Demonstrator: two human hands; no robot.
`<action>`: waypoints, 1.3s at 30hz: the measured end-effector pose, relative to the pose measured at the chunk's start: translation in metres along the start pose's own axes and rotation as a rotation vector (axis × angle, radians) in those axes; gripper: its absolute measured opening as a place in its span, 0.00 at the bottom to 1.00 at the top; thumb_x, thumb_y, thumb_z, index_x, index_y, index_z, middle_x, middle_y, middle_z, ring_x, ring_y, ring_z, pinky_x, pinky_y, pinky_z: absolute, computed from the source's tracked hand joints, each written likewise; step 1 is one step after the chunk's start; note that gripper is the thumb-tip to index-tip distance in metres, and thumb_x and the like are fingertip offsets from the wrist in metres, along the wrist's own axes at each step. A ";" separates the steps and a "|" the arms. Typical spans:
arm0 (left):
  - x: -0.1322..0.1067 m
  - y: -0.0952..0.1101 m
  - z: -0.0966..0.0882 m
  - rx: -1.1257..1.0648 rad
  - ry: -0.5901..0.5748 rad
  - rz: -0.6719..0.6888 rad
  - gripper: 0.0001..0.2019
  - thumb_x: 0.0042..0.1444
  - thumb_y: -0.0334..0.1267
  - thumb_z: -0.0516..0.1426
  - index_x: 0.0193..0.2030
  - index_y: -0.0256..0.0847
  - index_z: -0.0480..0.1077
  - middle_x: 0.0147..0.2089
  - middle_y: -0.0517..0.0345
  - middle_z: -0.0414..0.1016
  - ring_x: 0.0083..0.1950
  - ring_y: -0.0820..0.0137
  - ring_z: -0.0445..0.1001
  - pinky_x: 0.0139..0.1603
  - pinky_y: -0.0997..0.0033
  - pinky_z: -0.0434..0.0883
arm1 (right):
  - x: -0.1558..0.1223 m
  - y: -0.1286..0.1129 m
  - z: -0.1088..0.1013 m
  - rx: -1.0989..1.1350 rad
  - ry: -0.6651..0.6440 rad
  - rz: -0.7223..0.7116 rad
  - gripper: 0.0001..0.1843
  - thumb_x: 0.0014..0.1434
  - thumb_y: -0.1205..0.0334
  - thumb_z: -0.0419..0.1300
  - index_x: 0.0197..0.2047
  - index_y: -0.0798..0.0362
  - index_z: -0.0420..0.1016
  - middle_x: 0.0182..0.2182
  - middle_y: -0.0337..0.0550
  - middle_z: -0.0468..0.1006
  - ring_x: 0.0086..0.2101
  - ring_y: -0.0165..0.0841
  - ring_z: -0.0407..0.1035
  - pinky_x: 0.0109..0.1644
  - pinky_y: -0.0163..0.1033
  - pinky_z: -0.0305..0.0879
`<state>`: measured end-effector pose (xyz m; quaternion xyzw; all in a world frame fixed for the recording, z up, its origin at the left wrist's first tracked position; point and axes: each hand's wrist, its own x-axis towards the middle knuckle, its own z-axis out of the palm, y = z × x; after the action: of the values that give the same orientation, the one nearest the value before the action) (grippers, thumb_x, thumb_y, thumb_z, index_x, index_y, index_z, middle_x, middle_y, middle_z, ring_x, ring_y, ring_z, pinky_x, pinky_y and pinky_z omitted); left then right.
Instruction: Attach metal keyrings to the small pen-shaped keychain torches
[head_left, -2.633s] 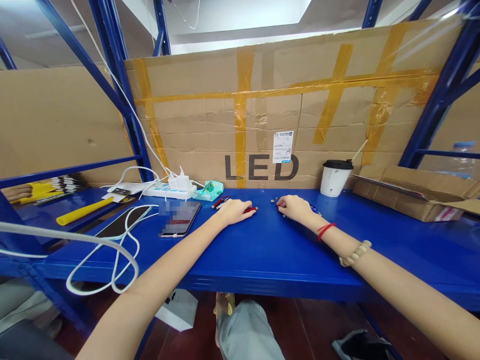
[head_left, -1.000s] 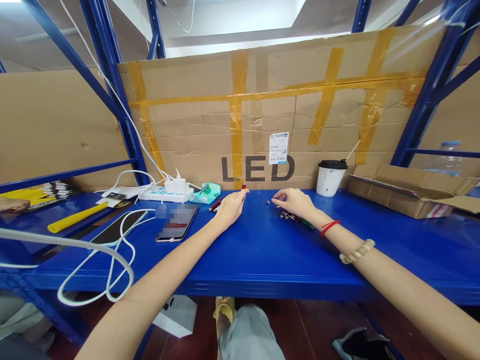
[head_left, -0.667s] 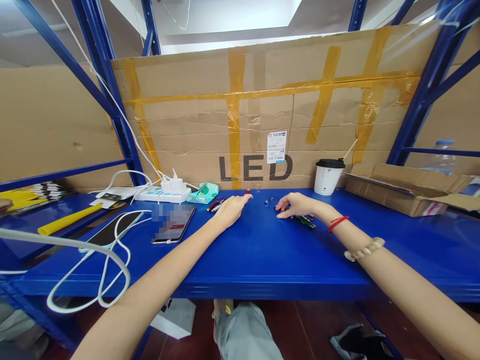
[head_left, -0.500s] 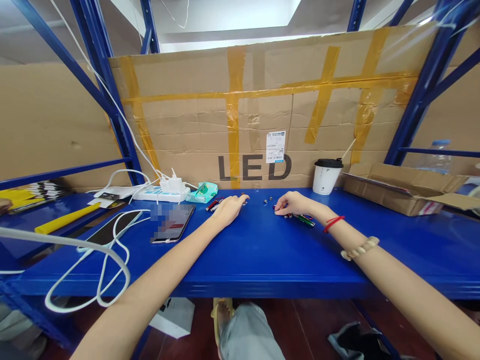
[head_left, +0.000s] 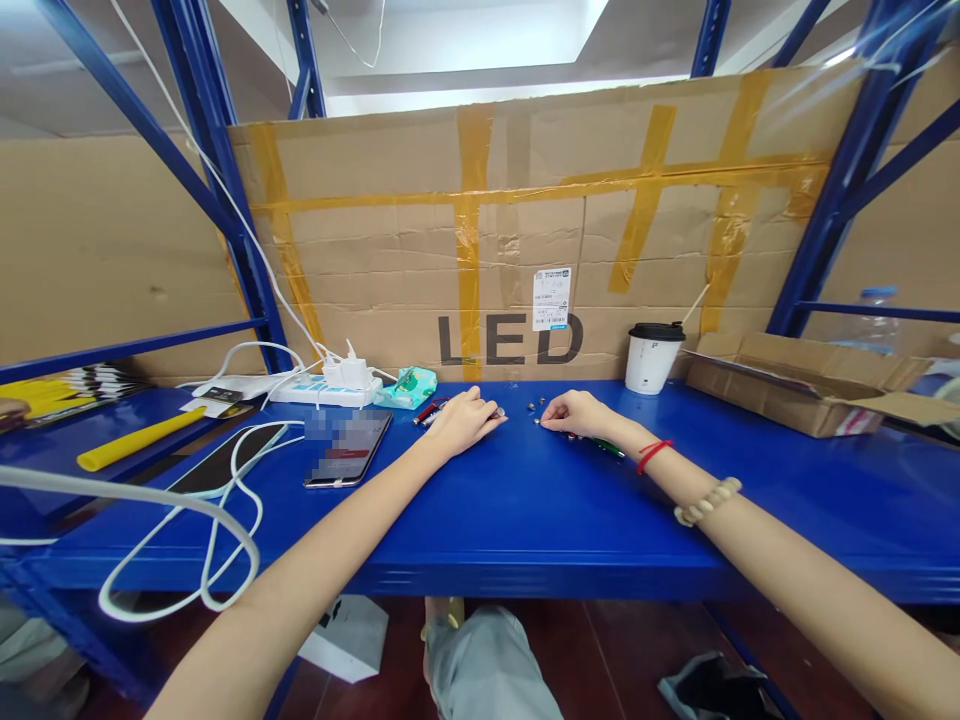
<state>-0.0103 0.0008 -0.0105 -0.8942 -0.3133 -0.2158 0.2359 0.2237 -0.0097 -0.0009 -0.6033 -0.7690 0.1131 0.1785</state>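
My left hand [head_left: 466,424] rests low over the blue tabletop [head_left: 480,510], its fingertips closed around a small shiny silver piece [head_left: 499,412]. Red and silver pen-like parts [head_left: 430,411] lie beside it, partly hidden by the hand. Across from it, my right hand [head_left: 576,413] is pinched at the table surface. A tiny metallic bit [head_left: 537,421] shows right at those fingertips; whether they grip it is unclear. Between the hands, behind the fingertips, lie small metal pieces [head_left: 532,406]. A green pen-like part [head_left: 609,448] sticks out from beneath my right wrist.
On the left are a phone [head_left: 349,450], a looped white cable [head_left: 259,510], a power strip [head_left: 330,388] and a green tissue pack [head_left: 409,387]. A lidded paper cup [head_left: 651,360] and an open cardboard box [head_left: 795,395] stand at the right. Taped cardboard [head_left: 397,250] forms the back.
My right hand has shifted slightly left to a small metallic bit. My left fingers have lowered and moved a little right with the silver piece. The view has tilted slightly.
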 end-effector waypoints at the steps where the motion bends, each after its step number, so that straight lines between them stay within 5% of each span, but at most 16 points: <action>1: 0.000 0.000 0.000 0.007 0.010 0.018 0.21 0.63 0.48 0.41 0.35 0.38 0.69 0.30 0.50 0.71 0.38 0.66 0.64 0.39 0.69 0.64 | 0.000 0.000 0.001 0.005 0.003 -0.009 0.08 0.51 0.62 0.59 0.35 0.52 0.78 0.31 0.39 0.80 0.26 0.28 0.72 0.30 0.31 0.66; 12: 0.001 0.000 0.001 0.073 0.049 0.060 0.18 0.63 0.46 0.41 0.41 0.39 0.66 0.43 0.51 0.68 0.43 0.67 0.64 0.42 0.68 0.59 | -0.001 -0.003 0.001 -0.041 0.033 -0.035 0.07 0.51 0.65 0.60 0.34 0.51 0.78 0.31 0.39 0.80 0.32 0.30 0.73 0.35 0.31 0.66; 20: 0.002 0.002 0.000 0.034 -0.077 0.063 0.17 0.64 0.44 0.40 0.40 0.38 0.65 0.38 0.54 0.71 0.41 0.69 0.67 0.42 0.70 0.59 | -0.002 -0.008 0.005 -0.086 0.133 -0.095 0.07 0.53 0.59 0.59 0.33 0.49 0.78 0.32 0.38 0.80 0.34 0.32 0.73 0.37 0.33 0.65; 28: 0.002 0.005 -0.006 0.066 -0.215 0.006 0.18 0.63 0.46 0.41 0.43 0.38 0.67 0.34 0.52 0.73 0.38 0.67 0.71 0.39 0.71 0.64 | -0.008 -0.032 0.008 0.188 0.299 -0.291 0.12 0.54 0.56 0.58 0.36 0.51 0.78 0.34 0.39 0.80 0.33 0.31 0.72 0.36 0.33 0.64; 39: -0.001 0.007 -0.009 0.054 -0.245 -0.064 0.19 0.63 0.47 0.41 0.43 0.39 0.68 0.35 0.51 0.73 0.38 0.66 0.73 0.39 0.70 0.67 | -0.014 -0.045 0.018 0.316 0.251 -0.367 0.12 0.55 0.58 0.57 0.38 0.53 0.79 0.35 0.41 0.80 0.34 0.32 0.72 0.38 0.34 0.64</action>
<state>-0.0081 -0.0097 -0.0054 -0.8967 -0.3740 -0.1041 0.2128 0.1796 -0.0335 -0.0017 -0.4280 -0.8101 0.1216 0.3818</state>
